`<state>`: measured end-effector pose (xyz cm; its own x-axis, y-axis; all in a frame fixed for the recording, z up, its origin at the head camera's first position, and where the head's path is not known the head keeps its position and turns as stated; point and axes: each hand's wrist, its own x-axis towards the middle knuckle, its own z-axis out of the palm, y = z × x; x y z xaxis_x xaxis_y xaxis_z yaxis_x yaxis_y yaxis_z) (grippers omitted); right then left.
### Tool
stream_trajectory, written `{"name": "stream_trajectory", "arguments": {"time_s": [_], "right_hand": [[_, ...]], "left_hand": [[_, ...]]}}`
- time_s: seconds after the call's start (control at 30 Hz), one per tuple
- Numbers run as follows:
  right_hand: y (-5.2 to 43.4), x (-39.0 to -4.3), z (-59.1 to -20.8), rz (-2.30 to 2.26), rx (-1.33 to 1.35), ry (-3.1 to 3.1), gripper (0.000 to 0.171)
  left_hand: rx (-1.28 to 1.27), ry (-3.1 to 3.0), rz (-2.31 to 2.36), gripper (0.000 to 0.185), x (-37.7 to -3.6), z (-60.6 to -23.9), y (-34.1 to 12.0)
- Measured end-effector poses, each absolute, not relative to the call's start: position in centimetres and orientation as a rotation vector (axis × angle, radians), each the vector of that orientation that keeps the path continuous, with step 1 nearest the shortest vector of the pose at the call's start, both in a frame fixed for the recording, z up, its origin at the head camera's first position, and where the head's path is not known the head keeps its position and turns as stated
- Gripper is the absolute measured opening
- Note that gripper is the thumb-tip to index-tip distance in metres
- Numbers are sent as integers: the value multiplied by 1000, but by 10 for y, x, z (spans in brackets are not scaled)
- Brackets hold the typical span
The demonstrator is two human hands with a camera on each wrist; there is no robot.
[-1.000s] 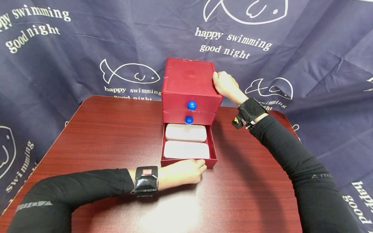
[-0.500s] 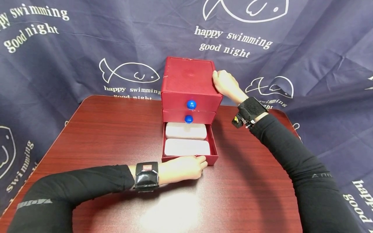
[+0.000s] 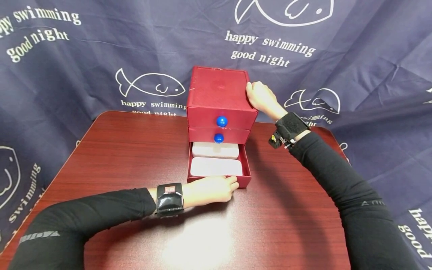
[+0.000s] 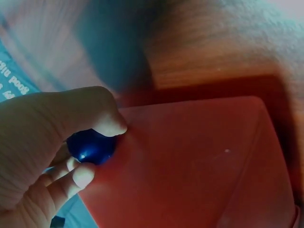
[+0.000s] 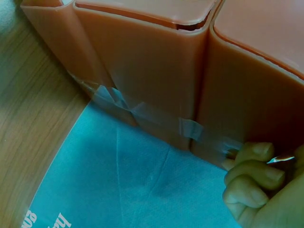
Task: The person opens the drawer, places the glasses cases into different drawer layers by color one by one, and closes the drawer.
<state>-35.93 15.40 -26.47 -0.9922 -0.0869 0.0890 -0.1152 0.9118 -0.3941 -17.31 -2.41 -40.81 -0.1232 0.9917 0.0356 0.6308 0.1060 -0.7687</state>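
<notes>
Nearest the camera, both black sleeves run out of frame at the bottom edge of the head view. The left hand (image 3: 210,189) lies low on the worktop (image 3: 128,157) against the front of the bottom drawer (image 3: 244,180), and from above it hides that drawer's knob entirely. Only the left wrist view shows the grip: thumb and fingers (image 4: 78,175) curled around and pinching the blue knob (image 4: 90,146), though that picture is dim and blurred at its top.

The drawer stands pulled out from the red cabinet (image 3: 219,90). In it lie two white cases, the near case (image 3: 216,167) fully seen, the far case (image 3: 215,150) partly tucked under the cabinet's front, so its back edge is hidden.

Above are two closed drawers, the middle knob (image 3: 218,138) and top knob (image 3: 221,121) in plain view.

Farthest, the right hand (image 3: 261,97) grips the cabinet's top right rear corner; its fingers (image 5: 251,175) curl against the back wall, their tips partly cut off by the frame. A dark blue cloth (image 3: 84,56) with fish prints hangs behind.
</notes>
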Motion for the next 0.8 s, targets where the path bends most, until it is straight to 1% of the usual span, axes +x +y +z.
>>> {"name": "stream_trajectory", "arguments": {"time_s": [0.47, 0.67, 0.8], "right_hand": [[154, -361, -265, 630, 154, -3006, 48], [155, -362, -266, 632, 155, -3003, 48], [155, -362, -266, 634, 157, -3003, 48]], "left_hand": [[-1534, -1791, 808, 15, -201, -412, -32], [-1532, -1794, 811, 16, -201, -408, -33], [-1509, -1838, 779, 13, -200, -404, -34]]}}
